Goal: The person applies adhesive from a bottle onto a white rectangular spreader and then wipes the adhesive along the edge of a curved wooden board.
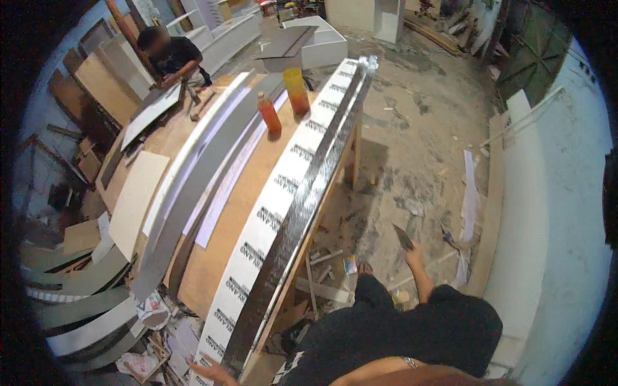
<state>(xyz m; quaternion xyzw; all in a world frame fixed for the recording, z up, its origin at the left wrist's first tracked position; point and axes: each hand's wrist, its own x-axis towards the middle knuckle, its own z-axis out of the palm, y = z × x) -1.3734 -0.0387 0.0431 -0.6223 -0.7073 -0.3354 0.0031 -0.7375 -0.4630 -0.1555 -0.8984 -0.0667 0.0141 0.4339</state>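
Note:
A long board (320, 164) with a dark face and a white printed strip (260, 220) along it lies on the near edge of the workbench. My left hand (215, 373) is at the board's near end, partly cut off by the frame's lower edge, with fingers stretched out over the white strip. Down at my right side, my right hand (414, 256) is closed around a flat, dark, pointed blade (403, 238); its handle is hidden in the fist, so its exact kind cannot be made out. That hand hangs above the floor, away from the bench.
On the wooden bench (248, 168) stand an orange bottle (269, 116) and a tall yellow-orange container (296, 93), beside several long panels (193, 170). Across it, another person (177, 61) leans near a hammer (194, 114). Scraps litter the floor; a cordless-looking tool (460, 243) lies right.

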